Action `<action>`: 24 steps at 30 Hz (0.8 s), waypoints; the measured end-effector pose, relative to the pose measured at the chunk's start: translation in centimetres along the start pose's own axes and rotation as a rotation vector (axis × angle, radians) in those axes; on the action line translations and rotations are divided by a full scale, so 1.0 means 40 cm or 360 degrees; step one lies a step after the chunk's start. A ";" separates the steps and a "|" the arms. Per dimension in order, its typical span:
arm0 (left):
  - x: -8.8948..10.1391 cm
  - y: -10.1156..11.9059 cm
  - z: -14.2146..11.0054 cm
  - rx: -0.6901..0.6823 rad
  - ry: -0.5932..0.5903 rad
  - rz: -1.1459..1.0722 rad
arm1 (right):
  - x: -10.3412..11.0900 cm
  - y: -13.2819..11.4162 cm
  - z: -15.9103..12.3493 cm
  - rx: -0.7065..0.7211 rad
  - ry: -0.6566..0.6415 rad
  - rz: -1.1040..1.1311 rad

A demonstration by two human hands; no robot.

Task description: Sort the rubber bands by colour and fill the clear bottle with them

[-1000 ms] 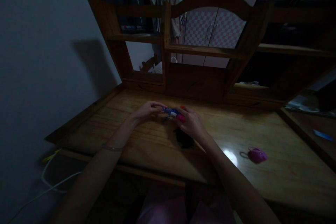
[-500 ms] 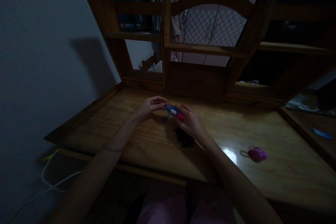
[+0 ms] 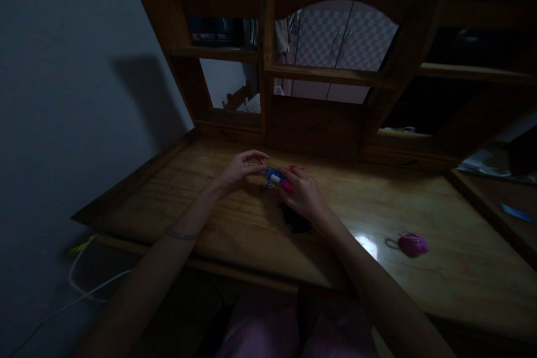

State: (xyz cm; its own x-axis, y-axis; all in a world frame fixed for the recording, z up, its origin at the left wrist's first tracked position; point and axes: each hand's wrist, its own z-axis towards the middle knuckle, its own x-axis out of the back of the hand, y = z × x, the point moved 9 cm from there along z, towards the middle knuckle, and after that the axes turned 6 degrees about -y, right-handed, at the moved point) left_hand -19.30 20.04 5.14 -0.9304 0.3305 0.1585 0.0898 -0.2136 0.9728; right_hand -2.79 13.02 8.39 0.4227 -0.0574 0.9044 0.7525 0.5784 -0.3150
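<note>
Above the desk, my two hands are at a small blue-and-pink item (image 3: 276, 178) with a white patch on it; its kind is hard to make out in the dim light. My left hand (image 3: 244, 169) pinches its blue end between thumb and fingers. My right hand (image 3: 305, 194) is wrapped around the pink end. Something red (image 3: 296, 167) shows just beyond my right fingers. A black, hair-like tuft (image 3: 296, 219) lies beneath my right hand, partly covered by it. Whether the tuft joins the item, I cannot tell.
The wooden desk (image 3: 201, 201) has a shelf unit (image 3: 327, 75) along its back. To the right lies a shiny purple pouch-like thing (image 3: 413, 244) with a loop. A white cable (image 3: 78, 277) hangs at the left front edge, near the wall (image 3: 62, 95).
My left fingers have lifted and spread slightly at the blue end. Otherwise the hands and the item stay nearly in place, while the view has shifted a little.
</note>
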 end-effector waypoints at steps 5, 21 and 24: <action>0.007 -0.001 0.003 -0.0020 0.0046 -0.0044 | 0.005 -0.003 -0.003 0.0052 0.0026 0.0058; 0.006 -0.002 0.001 0.0033 0.0068 -0.0087 | 0.008 0.002 -0.002 0.0018 0.0032 0.0036; 0.011 -0.002 -0.003 0.0075 0.0119 -0.0049 | 0.006 0.002 -0.002 0.0010 0.0029 0.0029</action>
State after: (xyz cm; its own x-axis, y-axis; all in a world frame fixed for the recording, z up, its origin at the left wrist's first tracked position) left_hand -19.74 20.10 5.12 -0.9568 0.2661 0.1169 0.0758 -0.1601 0.9842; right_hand -2.58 12.97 8.56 0.4456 -0.0617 0.8931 0.7413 0.5847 -0.3294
